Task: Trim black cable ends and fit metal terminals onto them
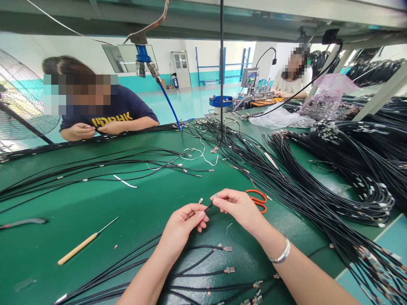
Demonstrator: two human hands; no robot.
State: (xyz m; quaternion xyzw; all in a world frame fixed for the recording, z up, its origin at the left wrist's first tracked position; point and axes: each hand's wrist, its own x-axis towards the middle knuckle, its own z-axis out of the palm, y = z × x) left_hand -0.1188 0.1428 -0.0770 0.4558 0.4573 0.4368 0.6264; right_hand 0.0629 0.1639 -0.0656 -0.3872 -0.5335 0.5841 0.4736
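Observation:
Over the middle of the green table, my left hand (187, 222) pinches a black cable (209, 206) near its end. My right hand (233, 205), with a silver bracelet on the wrist, is closed on the small metal connector (216, 196) at that cable's tip. The two hands are close together, their fingertips nearly meeting. Another small connector (201, 200) sticks up just behind my left fingers. Below my hands lie several black cables (197, 273) with metal ends pointing right. Orange-handled scissors (262, 200) lie partly hidden behind my right hand.
An awl with a wooden handle (78, 249) lies at left, near a dark-tipped tool (25, 222). Large bundles of black cables (295, 182) cover the right side. A blue air hose (170, 103) and a black cord hang ahead. Two people sit across, one handling cables at left.

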